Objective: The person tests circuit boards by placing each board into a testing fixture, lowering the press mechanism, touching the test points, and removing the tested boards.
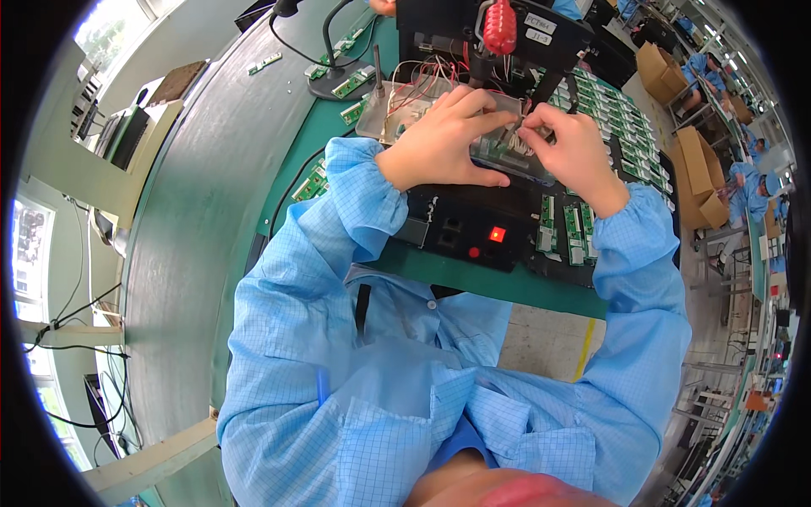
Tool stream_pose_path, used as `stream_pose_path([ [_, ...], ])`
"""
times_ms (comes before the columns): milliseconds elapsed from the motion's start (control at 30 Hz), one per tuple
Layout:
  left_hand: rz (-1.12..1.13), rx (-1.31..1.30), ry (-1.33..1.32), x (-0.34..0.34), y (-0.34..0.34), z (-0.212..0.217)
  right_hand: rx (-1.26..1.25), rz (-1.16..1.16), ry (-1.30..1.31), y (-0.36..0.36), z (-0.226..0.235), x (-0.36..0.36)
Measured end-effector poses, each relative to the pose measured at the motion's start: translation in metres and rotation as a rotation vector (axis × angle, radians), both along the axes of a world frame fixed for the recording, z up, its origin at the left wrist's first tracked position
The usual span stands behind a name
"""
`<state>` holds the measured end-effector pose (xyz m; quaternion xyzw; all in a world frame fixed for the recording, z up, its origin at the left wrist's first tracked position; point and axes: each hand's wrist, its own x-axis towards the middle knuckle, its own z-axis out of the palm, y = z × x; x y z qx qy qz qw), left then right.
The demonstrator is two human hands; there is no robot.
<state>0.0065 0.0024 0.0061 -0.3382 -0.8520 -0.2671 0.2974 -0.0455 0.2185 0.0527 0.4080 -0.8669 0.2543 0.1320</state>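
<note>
- A green-topped workbench (557, 291) is seen beneath the work area, its edge bent by the lens.
- A black fixture (456, 237) with a lit red switch is set on the green top.
- The round dark base of a lamp (325, 87) is stood near its far left part, with green circuit boards placed beside it.
- A small group of boards (311, 183) is laid left of the fixture.
- At the right, a black surface (553, 264) is covered with rows of boards (621, 110).
- On the long grey surface (194, 245) at the left, a single board (264, 63) is placed.
</note>
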Motion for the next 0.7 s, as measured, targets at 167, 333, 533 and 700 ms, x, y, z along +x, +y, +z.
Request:
stream_pose_path([
  [167,-0.013,0.046,0.003,0.004,0.002,0.005,-0.257,0.014,0.225,0.014,0.006,0.005],
  [333,-0.028,0.039,0.001,0.004,0.003,0.005,-0.072,-0.016,0.053,0.019,0.005,0.003],
  [533,-0.002,0.039,0.01,0.005,0.004,0.006,0.082,-0.017,0.028,0.021,0.004,-0.006],
  [700,0.0,0.042,0.009,0.006,0.005,0.006,-0.075,0.007,0.03,0.024,-0.005,0.002],
])
